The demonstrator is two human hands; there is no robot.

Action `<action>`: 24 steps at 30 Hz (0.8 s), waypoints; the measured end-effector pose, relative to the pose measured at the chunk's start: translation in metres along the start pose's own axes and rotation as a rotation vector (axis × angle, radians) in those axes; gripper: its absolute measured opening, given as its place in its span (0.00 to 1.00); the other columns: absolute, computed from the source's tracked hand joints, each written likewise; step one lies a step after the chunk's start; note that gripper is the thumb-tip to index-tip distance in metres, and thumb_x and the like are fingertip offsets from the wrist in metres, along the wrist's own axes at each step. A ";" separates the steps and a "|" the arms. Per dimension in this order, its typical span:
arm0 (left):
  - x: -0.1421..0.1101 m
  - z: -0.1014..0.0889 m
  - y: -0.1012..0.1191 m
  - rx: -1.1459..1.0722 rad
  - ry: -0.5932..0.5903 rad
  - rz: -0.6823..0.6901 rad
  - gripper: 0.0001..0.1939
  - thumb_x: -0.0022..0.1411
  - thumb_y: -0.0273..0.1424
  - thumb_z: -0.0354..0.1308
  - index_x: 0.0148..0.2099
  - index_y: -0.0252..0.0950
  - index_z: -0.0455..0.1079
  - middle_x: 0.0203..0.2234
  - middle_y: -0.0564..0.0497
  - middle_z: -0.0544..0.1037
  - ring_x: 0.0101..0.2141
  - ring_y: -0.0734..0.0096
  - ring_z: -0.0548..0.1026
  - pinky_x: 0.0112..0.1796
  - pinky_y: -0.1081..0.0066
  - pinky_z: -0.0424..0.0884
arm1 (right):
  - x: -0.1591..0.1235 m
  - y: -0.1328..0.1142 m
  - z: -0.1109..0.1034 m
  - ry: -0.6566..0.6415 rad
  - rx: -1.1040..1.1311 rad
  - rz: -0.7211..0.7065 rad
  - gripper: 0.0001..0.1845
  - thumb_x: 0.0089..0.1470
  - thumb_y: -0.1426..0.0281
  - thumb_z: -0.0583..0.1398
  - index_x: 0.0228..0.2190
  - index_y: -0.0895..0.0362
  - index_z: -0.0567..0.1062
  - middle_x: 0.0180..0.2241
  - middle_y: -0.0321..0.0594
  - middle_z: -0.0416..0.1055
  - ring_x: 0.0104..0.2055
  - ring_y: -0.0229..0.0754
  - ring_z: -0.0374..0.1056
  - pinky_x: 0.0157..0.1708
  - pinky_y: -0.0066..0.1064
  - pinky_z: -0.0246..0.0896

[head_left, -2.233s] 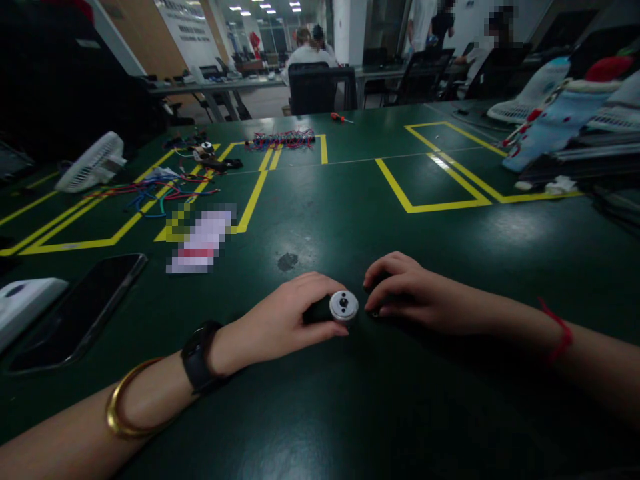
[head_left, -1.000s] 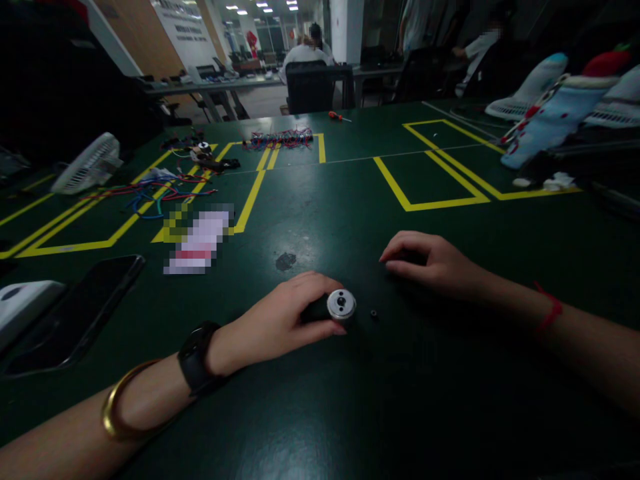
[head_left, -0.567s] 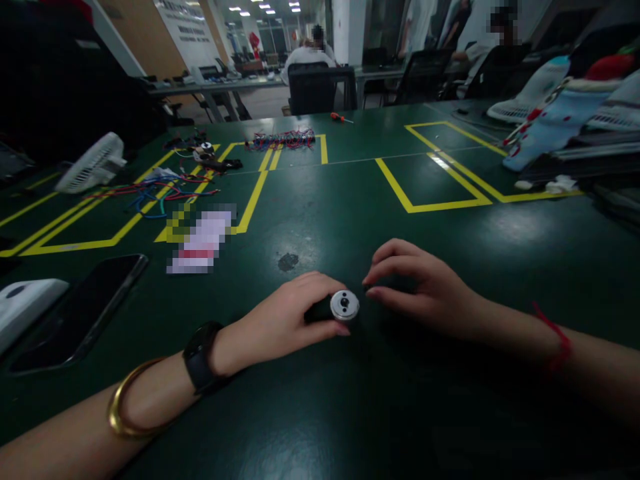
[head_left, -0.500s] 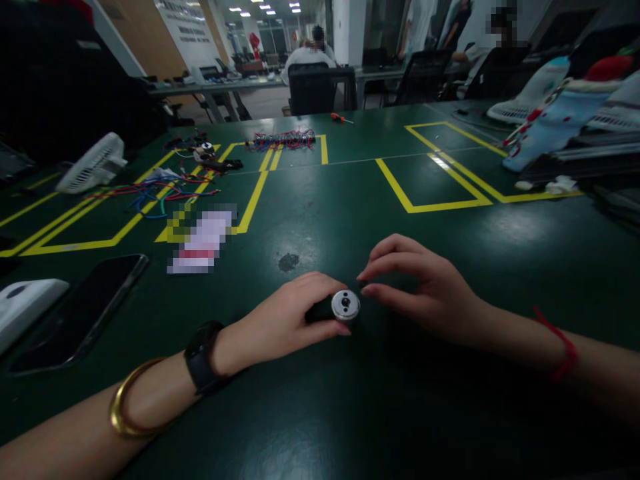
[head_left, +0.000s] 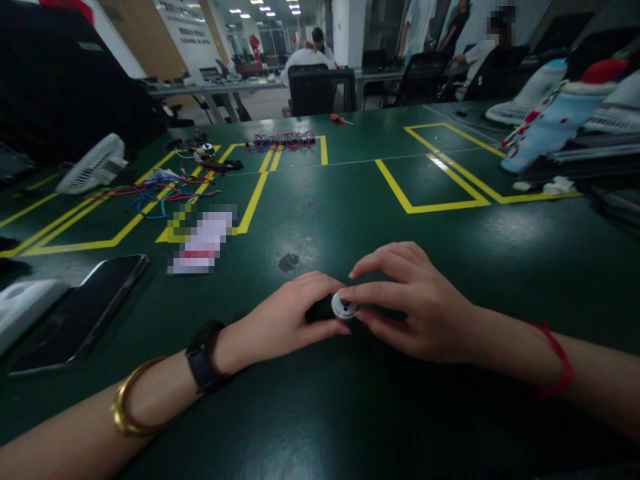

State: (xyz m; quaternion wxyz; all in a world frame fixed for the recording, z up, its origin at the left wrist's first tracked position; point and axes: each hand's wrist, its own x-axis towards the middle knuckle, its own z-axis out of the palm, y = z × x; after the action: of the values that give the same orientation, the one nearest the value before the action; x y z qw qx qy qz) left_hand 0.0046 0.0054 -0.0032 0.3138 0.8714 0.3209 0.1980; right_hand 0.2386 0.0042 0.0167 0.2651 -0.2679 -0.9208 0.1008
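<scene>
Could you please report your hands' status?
Left hand gripping round silver part. Right hand fingers over its top. Phone off left, out of the way.

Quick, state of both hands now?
Left hand: holding the round silver part.
Right hand: fingers curled at its top; whether they pinch anything, can't tell.

Our left hand [head_left: 295, 308] grips the silver cylindrical part [head_left: 341, 309] on the green table [head_left: 320, 220]. Our right hand [head_left: 425, 307] positions its fingers at the part's top. A phone [head_left: 83, 313] lies left of both hands.
</scene>
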 end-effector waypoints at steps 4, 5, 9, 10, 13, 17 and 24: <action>0.000 0.000 0.000 0.000 -0.004 0.002 0.16 0.62 0.36 0.61 0.49 0.37 0.67 0.43 0.49 0.74 0.43 0.65 0.72 0.43 0.67 0.68 | -0.001 0.001 -0.002 -0.025 0.211 0.094 0.14 0.55 0.70 0.60 0.44 0.52 0.76 0.45 0.43 0.69 0.48 0.46 0.64 0.49 0.42 0.56; 0.000 0.000 0.000 0.001 -0.004 0.002 0.16 0.61 0.37 0.62 0.49 0.37 0.67 0.42 0.49 0.74 0.43 0.65 0.72 0.43 0.67 0.68 | -0.001 0.001 -0.002 -0.025 0.273 0.122 0.13 0.55 0.71 0.60 0.43 0.53 0.77 0.45 0.43 0.68 0.48 0.45 0.64 0.49 0.41 0.58; 0.001 -0.001 0.002 0.002 0.001 0.000 0.16 0.61 0.37 0.62 0.48 0.38 0.67 0.42 0.49 0.74 0.43 0.65 0.72 0.45 0.66 0.68 | -0.001 0.009 -0.006 0.039 0.430 0.231 0.08 0.56 0.71 0.60 0.38 0.54 0.78 0.42 0.42 0.70 0.46 0.43 0.67 0.47 0.37 0.62; 0.001 -0.002 0.002 0.000 0.002 -0.001 0.16 0.61 0.37 0.62 0.49 0.38 0.67 0.43 0.49 0.74 0.44 0.65 0.72 0.45 0.66 0.68 | -0.001 0.014 -0.007 0.073 0.457 0.277 0.07 0.56 0.70 0.60 0.37 0.54 0.78 0.41 0.41 0.71 0.45 0.44 0.67 0.46 0.37 0.62; 0.001 -0.002 0.002 -0.003 -0.001 -0.005 0.17 0.61 0.36 0.63 0.50 0.38 0.67 0.43 0.49 0.74 0.44 0.65 0.71 0.46 0.67 0.67 | -0.005 0.036 -0.005 0.201 0.583 0.494 0.06 0.56 0.66 0.61 0.34 0.54 0.77 0.35 0.39 0.73 0.39 0.43 0.69 0.40 0.36 0.63; 0.000 -0.002 0.000 0.002 -0.002 -0.006 0.18 0.61 0.36 0.63 0.51 0.38 0.66 0.44 0.50 0.74 0.45 0.67 0.71 0.46 0.68 0.67 | -0.010 0.067 0.004 0.403 0.818 0.731 0.07 0.54 0.64 0.63 0.30 0.54 0.78 0.27 0.36 0.72 0.29 0.37 0.67 0.31 0.31 0.62; 0.000 -0.001 -0.001 0.015 -0.006 -0.002 0.18 0.61 0.36 0.62 0.51 0.39 0.66 0.44 0.49 0.74 0.45 0.65 0.71 0.46 0.66 0.67 | -0.011 0.068 0.009 0.421 0.869 0.745 0.06 0.53 0.65 0.63 0.29 0.55 0.79 0.25 0.35 0.72 0.29 0.36 0.66 0.32 0.30 0.60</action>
State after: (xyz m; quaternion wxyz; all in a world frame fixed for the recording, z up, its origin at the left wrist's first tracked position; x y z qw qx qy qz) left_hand 0.0036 0.0061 -0.0029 0.3084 0.8740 0.3223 0.1928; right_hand 0.2716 0.0550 -0.0174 0.4735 -0.4533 -0.5677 0.4980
